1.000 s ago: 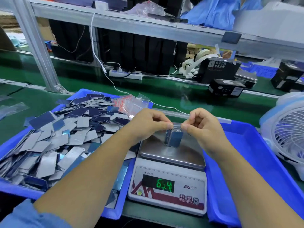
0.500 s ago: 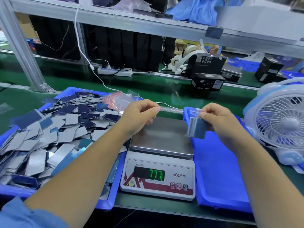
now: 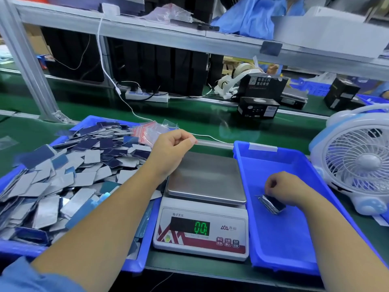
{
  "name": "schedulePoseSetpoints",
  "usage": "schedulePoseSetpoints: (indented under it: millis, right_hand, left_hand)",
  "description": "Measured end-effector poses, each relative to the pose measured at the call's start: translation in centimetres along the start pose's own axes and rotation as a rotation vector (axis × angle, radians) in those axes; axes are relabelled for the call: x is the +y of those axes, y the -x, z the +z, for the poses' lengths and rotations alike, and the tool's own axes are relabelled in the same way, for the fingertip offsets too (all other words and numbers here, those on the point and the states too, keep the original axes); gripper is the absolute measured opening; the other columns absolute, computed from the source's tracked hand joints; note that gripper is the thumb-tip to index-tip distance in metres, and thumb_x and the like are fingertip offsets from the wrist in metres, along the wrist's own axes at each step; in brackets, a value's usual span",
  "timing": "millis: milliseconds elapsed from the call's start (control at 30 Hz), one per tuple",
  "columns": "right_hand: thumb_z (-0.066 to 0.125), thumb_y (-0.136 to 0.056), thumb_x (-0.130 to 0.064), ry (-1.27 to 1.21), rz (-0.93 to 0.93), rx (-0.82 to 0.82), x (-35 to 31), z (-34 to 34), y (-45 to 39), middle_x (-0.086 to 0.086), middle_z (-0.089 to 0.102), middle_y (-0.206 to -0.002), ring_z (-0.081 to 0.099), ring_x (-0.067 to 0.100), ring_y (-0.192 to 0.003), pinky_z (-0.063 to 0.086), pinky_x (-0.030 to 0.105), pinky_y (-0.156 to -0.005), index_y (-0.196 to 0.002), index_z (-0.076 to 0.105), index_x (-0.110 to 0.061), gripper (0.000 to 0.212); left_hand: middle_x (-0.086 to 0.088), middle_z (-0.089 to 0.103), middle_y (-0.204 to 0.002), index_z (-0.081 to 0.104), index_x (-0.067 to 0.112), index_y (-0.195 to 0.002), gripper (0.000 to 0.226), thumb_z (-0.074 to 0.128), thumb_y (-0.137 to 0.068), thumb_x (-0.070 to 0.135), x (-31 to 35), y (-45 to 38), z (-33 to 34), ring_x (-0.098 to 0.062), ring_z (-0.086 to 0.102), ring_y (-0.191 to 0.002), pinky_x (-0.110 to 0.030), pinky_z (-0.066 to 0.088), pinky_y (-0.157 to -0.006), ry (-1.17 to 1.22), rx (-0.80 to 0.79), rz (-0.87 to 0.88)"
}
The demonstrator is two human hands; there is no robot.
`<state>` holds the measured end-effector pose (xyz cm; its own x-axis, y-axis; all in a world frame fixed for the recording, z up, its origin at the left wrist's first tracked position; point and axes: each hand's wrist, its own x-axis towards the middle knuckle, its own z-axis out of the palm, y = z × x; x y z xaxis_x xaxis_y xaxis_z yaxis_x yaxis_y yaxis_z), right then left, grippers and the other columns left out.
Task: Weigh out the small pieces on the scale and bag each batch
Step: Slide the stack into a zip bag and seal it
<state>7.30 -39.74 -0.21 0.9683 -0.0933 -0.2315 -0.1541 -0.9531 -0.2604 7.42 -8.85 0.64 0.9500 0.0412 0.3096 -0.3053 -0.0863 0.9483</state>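
Observation:
A white scale [image 3: 202, 209] stands in the middle with a bare steel pan, and its green display reads near zero. Left of it a blue tray [image 3: 134, 264] holds a heap of small blue and silver pieces [image 3: 63, 175]. A stack of clear red-striped bags [image 3: 147, 131] lies at that tray's far corner. My left hand [image 3: 172, 148] hovers over the pan's far left corner, fingers curled with nothing in them. My right hand [image 3: 284, 188] is low in the right blue tray [image 3: 294, 249], pinching a filled bag of pieces [image 3: 272, 204] that rests on the tray floor.
A white and blue desk fan [image 3: 357, 165] stands right of the right tray. Black boxes [image 3: 259, 108], a tape dispenser [image 3: 233, 81] and a power strip [image 3: 147, 95] sit across the green belt. A metal shelf frame [image 3: 31, 70] rises at the left.
My right hand has carried the filled bag from above the scale down into the right tray. The left hand let go of it and stayed over the pan. The display dropped to near zero.

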Motion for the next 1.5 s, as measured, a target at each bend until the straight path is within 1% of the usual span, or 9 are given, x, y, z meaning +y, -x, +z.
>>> schedulePoseSetpoints:
  millis: [267, 400, 533, 633, 733, 933, 1167, 1333, 1500]
  right_hand:
    - [0.066, -0.082, 0.002, -0.638, -0.257, 0.404, -4.3, -4.4, 2.2, -0.001, 0.067, -0.057, 0.059, 0.005, -0.049, 0.050, 0.028, -0.050, -0.070, 0.068, -0.018, 0.023]
    - [0.065, -0.084, 0.007, -0.884, -0.341, 0.203, -9.8, -3.1, 2.9, -0.001, 0.065, -0.055, 0.062, 0.010, -0.050, 0.051, 0.020, -0.049, -0.075, 0.068, -0.014, 0.022]
    - [0.059, -0.084, 0.002, -0.701, -0.277, 0.034, -12.7, 0.7, 2.1, -0.001, 0.064, -0.053, 0.060, 0.013, -0.052, 0.056, 0.033, -0.061, -0.074, 0.066, -0.017, 0.023]
    - [0.057, -0.085, -0.013, -0.437, -0.287, 0.123, -12.6, 1.5, 1.5, -0.015, 0.064, -0.055, 0.063, 0.004, -0.059, 0.046, 0.021, -0.056, -0.076, 0.064, -0.029, 0.019]
    - [0.061, -0.086, -0.022, -0.346, -0.338, 0.232, -12.2, 1.3, 1.4, -0.021, 0.064, -0.072, 0.059, -0.004, -0.071, 0.038, 0.014, -0.057, -0.075, 0.060, -0.035, 0.017]
    - [0.062, -0.088, -0.036, -0.213, -0.412, 0.309, -12.1, 1.9, 2.5, -0.017, 0.062, -0.085, 0.057, 0.009, -0.085, 0.044, 0.027, -0.067, -0.090, 0.059, -0.034, 0.004]
    - [0.043, -0.084, -0.078, 0.015, -0.394, 0.336, -13.2, 2.5, 4.1, -0.008, 0.060, -0.080, 0.053, 0.020, -0.083, 0.036, 0.031, -0.055, -0.104, 0.050, -0.027, 0.055]
    - [0.041, -0.084, -0.079, 0.074, -0.369, 0.346, -13.8, 2.3, 4.5, -0.002, 0.062, -0.093, 0.049, 0.022, -0.084, 0.039, 0.035, -0.060, -0.112, 0.049, -0.025, 0.061]
    - [0.039, -0.082, -0.082, 0.170, -0.359, 0.356, -14.0, 2.2, 4.9, -0.002, 0.061, -0.094, 0.049, 0.024, -0.082, 0.034, 0.033, -0.053, -0.111, 0.046, -0.026, 0.064]
  left_hand:
    - [0.017, 0.047, -0.050, 0.072, 0.014, -0.083, 0.013, 0.063, -0.092, 0.019, -0.2, -0.1, -0.1, -0.001, 0.039, -0.048, -0.007, 0.033, -0.049, -0.049, 0.014, 0.007]
    - [0.016, 0.049, -0.052, 0.072, 0.016, -0.083, 0.014, 0.064, -0.095, 0.015, -0.5, -0.2, -0.2, -0.001, 0.039, -0.049, -0.010, 0.034, -0.051, -0.073, 0.016, -0.014]
    - [0.006, 0.055, -0.066, 0.073, 0.017, -0.084, 0.012, 0.067, -0.094, 0.019, -0.9, -0.1, -0.2, -0.006, 0.045, -0.061, -0.015, 0.038, -0.060, -0.199, -0.015, 0.001]
    - [0.008, 0.053, -0.064, 0.073, 0.014, -0.084, 0.013, 0.067, -0.094, 0.019, -1.0, 0.0, -0.2, -0.005, 0.044, -0.059, -0.013, 0.037, -0.058, -0.228, -0.021, 0.015]
    - [0.011, 0.049, -0.061, 0.072, 0.013, -0.084, 0.014, 0.066, -0.094, 0.019, -0.8, -0.1, -0.3, -0.004, 0.042, -0.057, -0.013, 0.036, -0.057, -0.232, -0.019, 0.020]
    - [0.006, 0.047, -0.062, 0.071, 0.012, -0.084, 0.013, 0.066, -0.095, 0.018, -0.6, -0.1, -0.2, -0.006, 0.040, -0.057, -0.017, 0.035, -0.057, -0.228, -0.020, 0.051]
    - [0.003, 0.049, -0.065, 0.071, 0.018, -0.084, 0.013, 0.065, -0.095, 0.020, -0.7, 0.0, -0.3, -0.009, 0.042, -0.060, -0.020, 0.037, -0.059, -0.216, -0.028, 0.056]
    - [0.004, 0.048, -0.064, 0.070, 0.020, -0.082, 0.013, 0.064, -0.094, 0.023, -0.7, -0.1, -0.4, -0.008, 0.042, -0.061, -0.022, 0.038, -0.060, -0.195, -0.012, 0.057]
    - [0.001, 0.049, -0.065, 0.071, 0.018, -0.083, 0.013, 0.064, -0.093, 0.023, -0.7, -0.1, -0.4, -0.008, 0.041, -0.059, -0.017, 0.037, -0.057, -0.200, -0.011, 0.068]
